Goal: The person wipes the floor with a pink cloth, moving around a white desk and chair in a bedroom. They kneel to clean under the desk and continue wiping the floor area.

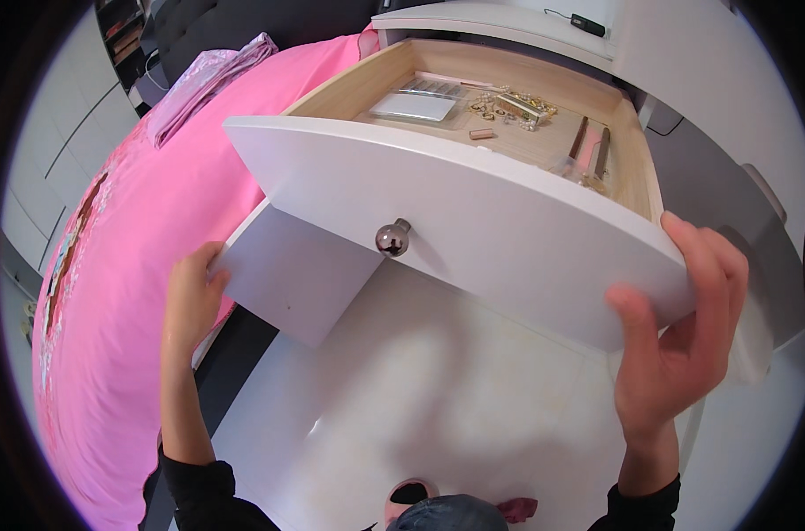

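A white drawer front (pixel 482 219) with a round metal knob (pixel 392 239) spans the middle of the view, its drawer pulled out. My right hand (pixel 688 325) grips the front's right end, thumb on the face and fingers around the edge. My left hand (pixel 200 292) holds the outer edge of a white panel (pixel 303 265) below the drawer front on the left. Inside the wooden drawer lie a clear flat case (pixel 415 106), a heap of gold and pearl jewellery (pixel 515 109), a small pinkish block (pixel 481 134) and several slim sticks (pixel 591 146).
A bed with a pink cover (pixel 176 265) stands close on the left, a folded lilac cloth (pixel 210 86) on it. Behind the drawer is a white tabletop (pixel 495 30) with a small black device (pixel 587 25). A pink slipper (pixel 409 494) is on the pale floor (pixel 455 372).
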A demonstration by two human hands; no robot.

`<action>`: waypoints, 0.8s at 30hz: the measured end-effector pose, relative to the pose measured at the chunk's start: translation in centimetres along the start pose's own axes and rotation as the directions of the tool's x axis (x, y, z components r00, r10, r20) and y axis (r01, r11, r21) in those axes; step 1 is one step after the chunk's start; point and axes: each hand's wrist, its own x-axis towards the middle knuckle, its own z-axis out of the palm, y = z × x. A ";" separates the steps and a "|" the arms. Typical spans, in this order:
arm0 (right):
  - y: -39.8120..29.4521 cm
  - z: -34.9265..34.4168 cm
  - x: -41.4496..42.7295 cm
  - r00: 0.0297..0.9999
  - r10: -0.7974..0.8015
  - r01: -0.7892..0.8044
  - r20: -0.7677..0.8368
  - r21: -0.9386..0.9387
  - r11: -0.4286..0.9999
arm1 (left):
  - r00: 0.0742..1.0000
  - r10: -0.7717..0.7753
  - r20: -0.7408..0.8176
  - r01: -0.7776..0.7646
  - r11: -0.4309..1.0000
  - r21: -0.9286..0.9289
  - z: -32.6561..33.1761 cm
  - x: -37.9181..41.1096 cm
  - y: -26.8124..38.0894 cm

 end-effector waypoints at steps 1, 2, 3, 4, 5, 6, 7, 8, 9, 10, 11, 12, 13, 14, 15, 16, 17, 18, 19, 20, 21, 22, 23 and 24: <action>0.2 0.0 0.0 1.000 -0.011 0.011 -0.010 0.001 1.000 | 1.000 0.010 -0.020 -0.010 1.000 0.014 0.1 -0.2 0.2; 0.5 0.1 0.0 1.000 -0.014 0.015 -0.023 0.016 1.000 | 0.999 0.019 -0.039 -0.018 0.999 0.027 0.2 -0.2 0.3; 0.5 0.2 0.2 0.999 -0.012 0.013 -0.032 0.046 0.999 | 0.998 0.022 -0.060 -0.019 0.999 0.044 0.2 -0.3 0.2; 0.6 0.3 0.3 0.999 -0.010 0.013 -0.040 0.074 0.997 | 0.995 0.040 -0.092 -0.033 0.997 0.070 0.3 -0.3 -0.1; 0.6 0.4 0.4 0.999 -0.002 0.007 -0.043 0.110 0.994 | 0.991 0.056 -0.123 -0.045 0.994 0.096 0.4 -0.1 -0.5; 0.5 0.6 0.5 0.999 0.006 -0.002 -0.041 0.121 0.993 | 0.986 0.069 -0.151 -0.051 0.991 0.121 0.7 0.0 -0.9; 0.4 0.7 0.5 0.999 0.015 -0.010 -0.040 0.132 0.991 | 0.985 0.054 -0.164 -0.038 0.994 0.100 0.9 0.1 -1.5; 0.3 0.8 0.5 0.999 0.025 -0.020 -0.040 0.119 0.993 | 0.983 0.038 -0.178 -0.024 0.997 0.080 1.1 0.3 -2.0; 0.3 1.0 0.7 0.998 0.032 -0.027 -0.045 0.103 0.994 | 0.980 0.025 -0.196 -0.014 0.998 0.057 1.3 0.8 -2.5; 0.5 1.3 0.8 0.998 0.031 -0.026 -0.054 0.078 0.997 | 0.980 0.004 -0.201 0.009 0.998 0.067 1.4 1.1 -3.2; 0.7 1.6 1.1 0.998 0.029 -0.025 -0.064 0.052 0.998 | 0.972 0.022 -0.236 -0.009 0.998 0.055 1.4 1.1 -3.6; 1.0 1.9 1.4 0.997 0.025 -0.024 -0.073 0.020 1.000 | 0.962 0.039 -0.269 -0.030 0.999 0.039 1.7 1.0 -3.5; 1.6 2.1 1.7 0.997 0.023 -0.023 -0.075 0.008 1.000 | 0.952 0.057 -0.302 -0.052 0.998 0.023 1.9 0.9 -3.4; 2.3 2.4 2.1 0.997 0.021 -0.022 -0.078 -0.004 1.000 | 0.953 0.038 -0.300 -0.040 0.999 -0.002 2.0 0.8 -3.4; 2.8 3.0 2.3 0.996 0.023 -0.024 -0.081 -0.011 1.000 | 0.955 0.019 -0.297 -0.026 0.999 -0.021 2.1 0.6 -3.6; 3.2 3.7 2.4 0.993 0.052 -0.053 -0.102 -0.010 0.999 | 0.956 0.000 -0.294 -0.012 0.999 -0.040 2.2 0.4 -3.9; 3.6 4.4 2.5 0.989 0.082 -0.083 -0.122 -0.008 0.997 | 0.957 0.004 -0.291 -0.012 1.000 -0.026 2.2 0.3 -4.1; 3.8 4.8 2.8 0.983 0.108 -0.111 -0.147 -0.012 0.994 | 0.957 0.013 -0.289 -0.018 1.000 -0.017 2.0 0.4 -4.1; 4.0 5.1 2.9 0.980 0.110 -0.114 -0.165 -0.017 0.993 | 0.958 0.021 -0.287 -0.024 1.000 -0.007 1.9 0.4 -4.1; 4.2 5.4 3.0 0.976 0.114 -0.120 -0.183 -0.020 0.993 | 0.962 0.013 -0.274 -0.015 1.000 -0.003 1.6 0.4 -3.9; 4.4 5.6 3.2 0.973 0.115 -0.123 -0.202 -0.028 0.992 | 0.966 0.007 -0.260 -0.008 1.000 -0.005 1.6 0.4 -3.6; 4.5 5.8 3.3 0.972 0.107 -0.116 -0.209 -0.028 0.993 | 0.969 0.000 -0.246 -0.002 1.000 -0.005 1.6 0.5 -3.5; 4.7 5.9 3.3 0.971 0.102 -0.110 -0.215 -0.028 0.994 | 0.968 0.001 -0.250 -0.003 1.000 -0.007 1.7 0.5 -3.6; 4.8 6.0 3.4 0.970 0.098 -0.107 -0.222 -0.028 0.994 | 0.967 0.004 -0.253 -0.006 1.000 -0.008 1.8 0.6 -3.7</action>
